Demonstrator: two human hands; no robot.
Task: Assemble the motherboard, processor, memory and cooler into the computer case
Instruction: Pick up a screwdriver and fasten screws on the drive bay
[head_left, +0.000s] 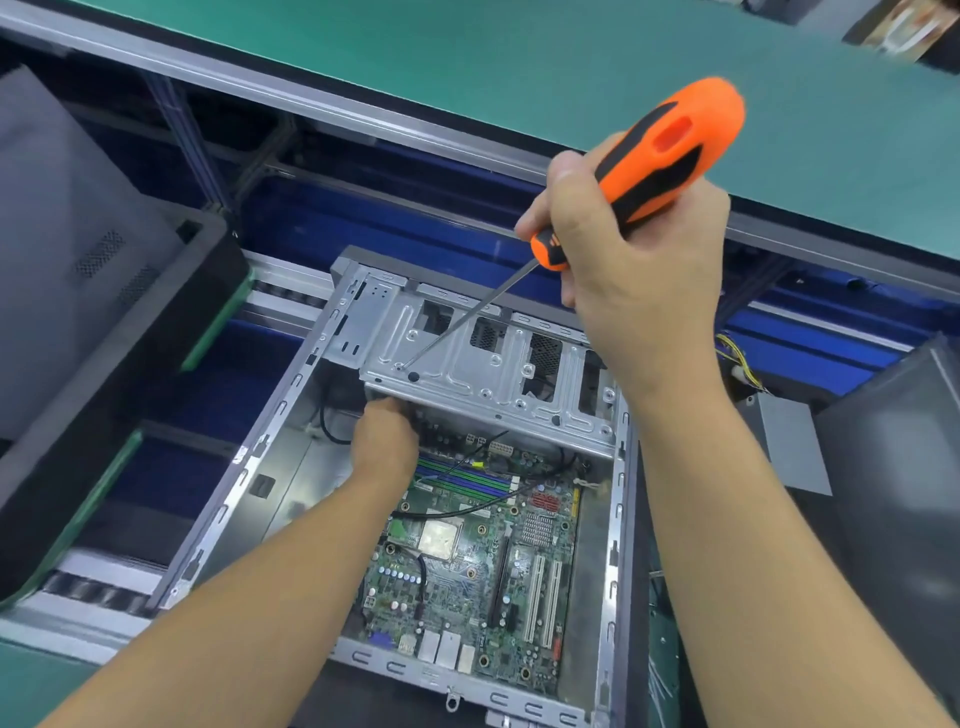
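Touching the drive cage (467, 364), an orange screwdriver (660, 156) is gripped by the right hand (639, 270); grip of left hand (387, 436) cannot be told.

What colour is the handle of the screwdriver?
Orange with black grip panels; the screwdriver handle shows in the head view.

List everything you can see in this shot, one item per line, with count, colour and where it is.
computer case: 1, silver-grey, centre, open side up
motherboard: 1, green, on the case floor
drive cage: 1, silver, across the case's far end
cables: at least 2, black, draped over the motherboard
screwdriver: 1, orange and black handle, tip on the drive cage's left end
tote: 1, black, left of the case
bench top: 1, green, far side
wire bundle: 1, yellow, right of the case
left hand: 1, reaching under the drive cage, fingers hidden
right hand: 1, gripping the screwdriver handle
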